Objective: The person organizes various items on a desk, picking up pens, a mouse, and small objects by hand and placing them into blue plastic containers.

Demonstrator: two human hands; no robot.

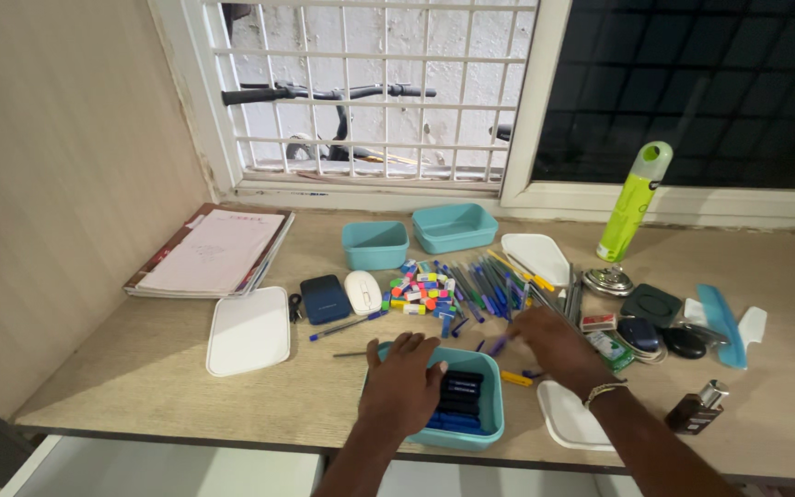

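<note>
Left hand (405, 385) grip released, flat on the teal rectangular plastic box (492, 416) at the bench (140, 368) front edge; right hand (554, 342) grip blurred, state indeterminate, over scattered blue pens (485, 290).

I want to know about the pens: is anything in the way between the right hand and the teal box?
Nothing visible blocks it. The right hand rests at the pens, and only bare desk and one yellow piece lie before the teal box, which is open.

Single head-worn view, looking down and forward from close above the counter (140, 368); the left hand (404, 387) and right hand (554, 345) are entering from the bottom edge, with the window grille (370, 92) lying beyond them.
</note>
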